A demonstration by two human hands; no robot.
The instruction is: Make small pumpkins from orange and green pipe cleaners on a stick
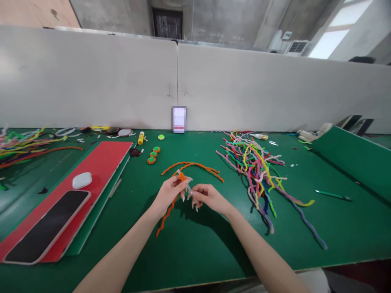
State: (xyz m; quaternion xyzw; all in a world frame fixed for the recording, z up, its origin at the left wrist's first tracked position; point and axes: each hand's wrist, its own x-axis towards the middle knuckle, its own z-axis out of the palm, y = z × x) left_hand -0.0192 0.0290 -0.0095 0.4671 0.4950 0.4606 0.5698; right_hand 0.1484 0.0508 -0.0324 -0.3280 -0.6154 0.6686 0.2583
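My left hand (pixel 171 192) pinches a small orange coil (pixel 182 176) wound on a pale, thin stick (pixel 189 189). The fingers of my right hand (pixel 207 196) are closed round the lower right end of that stick. An orange fuzzy strand (pixel 165 219) hangs or lies below my left hand; where it meets the coil is hidden. Behind the hands, more orange strands (pixel 194 164) curve across the green table. Farther left and back lie several orange rounds with green centres (pixel 153 154), in a row.
A tangled pile of coloured strands (pixel 253 167) lies at right, near a green pen-like tool (pixel 332 195). At left, a phone (pixel 49 226) and a white case (pixel 82 180) rest on a red board (pixel 104 162). A yellow glue stick (pixel 141 138) stands behind.
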